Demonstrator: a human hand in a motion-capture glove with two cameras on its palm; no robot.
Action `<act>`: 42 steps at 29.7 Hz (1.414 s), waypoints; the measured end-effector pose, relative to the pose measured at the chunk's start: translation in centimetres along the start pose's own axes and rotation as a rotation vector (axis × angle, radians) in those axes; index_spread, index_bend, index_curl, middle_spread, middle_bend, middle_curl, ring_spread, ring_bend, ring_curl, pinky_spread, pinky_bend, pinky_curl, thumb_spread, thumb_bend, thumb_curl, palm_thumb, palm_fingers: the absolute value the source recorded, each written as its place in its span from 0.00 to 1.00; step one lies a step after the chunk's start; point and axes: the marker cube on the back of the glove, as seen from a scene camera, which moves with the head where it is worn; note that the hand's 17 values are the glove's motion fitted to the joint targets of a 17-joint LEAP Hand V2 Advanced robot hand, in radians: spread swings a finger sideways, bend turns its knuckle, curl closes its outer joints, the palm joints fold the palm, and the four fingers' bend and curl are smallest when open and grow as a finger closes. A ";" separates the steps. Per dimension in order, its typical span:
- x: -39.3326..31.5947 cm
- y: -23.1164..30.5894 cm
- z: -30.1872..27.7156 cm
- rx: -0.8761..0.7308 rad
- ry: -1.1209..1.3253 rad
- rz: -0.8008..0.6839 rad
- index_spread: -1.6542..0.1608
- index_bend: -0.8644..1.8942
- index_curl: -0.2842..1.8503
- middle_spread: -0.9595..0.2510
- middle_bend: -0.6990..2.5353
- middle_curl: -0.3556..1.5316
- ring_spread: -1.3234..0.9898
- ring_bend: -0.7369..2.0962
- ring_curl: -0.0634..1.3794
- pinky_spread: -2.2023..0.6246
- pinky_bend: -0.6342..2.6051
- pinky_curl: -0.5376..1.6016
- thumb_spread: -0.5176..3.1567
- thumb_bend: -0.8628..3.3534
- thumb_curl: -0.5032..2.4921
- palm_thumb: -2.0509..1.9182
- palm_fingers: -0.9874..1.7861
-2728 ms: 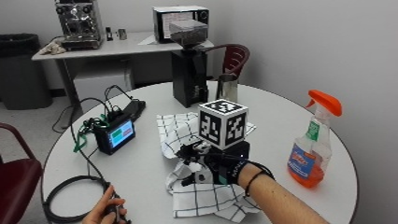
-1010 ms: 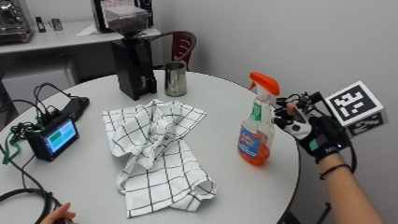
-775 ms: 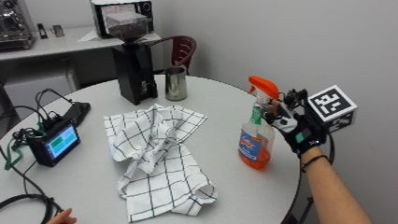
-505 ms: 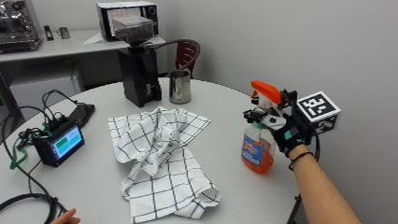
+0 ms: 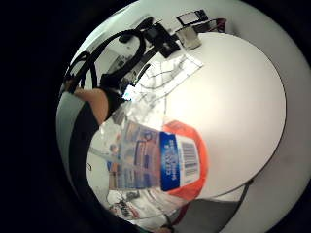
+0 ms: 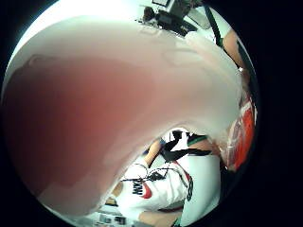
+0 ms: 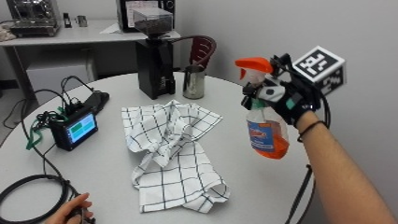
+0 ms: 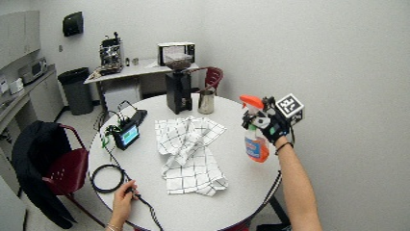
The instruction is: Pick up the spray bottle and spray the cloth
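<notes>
The gloved right hand [image 7: 287, 103] gripped the spray bottle [image 7: 266, 125] by its neck, fingers curled round it just under the orange trigger head, and held it clear above the table [image 7: 261, 186] at the right side. The bottle hung roughly upright, its orange liquid low in the clear body and its nozzle pointing left toward the cloth [image 7: 174, 154]. The cloth, white with a dark check, lay crumpled in the middle of the round white table, well apart from the bottle and to its left.

At the far edge stood a black grinder [image 7: 154, 56] with a steel jug [image 7: 194, 82] just beside it on the right. On the left part of the table a small screen [image 7: 74, 131] sat with cables running from it, and a black cable loop [image 7: 31, 198] lay at the near left. The bare left hand [image 7: 73, 213] rested at the near edge on that cable.

In the little-finger-side palm view the bottle's label and base [image 5: 163, 162] filled much of the frame, with the cloth [image 5: 165, 77] on the table beyond. The thumb-side palm view was mostly covered by a pale pink blur close to the lens, with a sliver of the orange bottle [image 6: 244, 127] at its edge.
</notes>
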 end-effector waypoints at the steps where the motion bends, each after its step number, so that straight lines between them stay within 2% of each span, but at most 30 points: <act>1: -1.5 -0.2 0.3 -0.025 0.013 0.009 0.76 0.37 0.25 0.70 0.39 0.43 0.53 0.47 0.32 0.81 0.24 0.38 0.41 0.21 0.30 0.73 0.77; 4: -4.0 -0.8 2.5 -0.104 0.066 0.084 0.77 0.38 0.26 0.70 0.38 0.43 0.53 0.47 0.32 0.80 0.25 0.38 0.41 0.20 0.30 0.72 0.78; 9: -0.3 -1.2 7.0 -0.248 0.126 0.240 0.78 0.37 0.27 0.71 0.39 0.43 0.53 0.47 0.32 0.79 0.25 0.38 0.41 0.20 0.30 0.72 0.79; 12: -0.2 -1.5 6.7 -0.258 0.105 0.231 0.78 0.37 0.28 0.71 0.39 0.43 0.53 0.47 0.33 0.79 0.25 0.38 0.42 0.20 0.30 0.72 0.79; 16: -5.9 -2.2 3.1 -0.174 0.105 0.162 0.78 0.37 0.28 0.71 0.39 0.43 0.53 0.47 0.33 0.78 0.25 0.39 0.42 0.20 0.30 0.72 0.79; 19: -8.5 -2.3 3.2 -0.162 0.141 0.166 0.78 0.36 0.29 0.71 0.39 0.43 0.53 0.47 0.33 0.78 0.26 0.39 0.42 0.20 0.30 0.71 0.79; 28: -1.9 -2.3 8.0 -0.277 0.181 0.307 0.79 0.36 0.29 0.72 0.40 0.43 0.53 0.48 0.33 0.77 0.26 0.40 0.42 0.20 0.30 0.71 0.79; 36: -8.2 -2.8 5.2 -0.209 0.205 0.213 0.79 0.36 0.29 0.72 0.40 0.43 0.53 0.48 0.33 0.77 0.26 0.41 0.43 0.20 0.30 0.71 0.79; 42: -4.2 -2.2 8.0 -0.309 0.238 0.302 0.79 0.36 0.29 0.72 0.40 0.43 0.53 0.48 0.34 0.77 0.26 0.41 0.43 0.20 0.30 0.71 0.79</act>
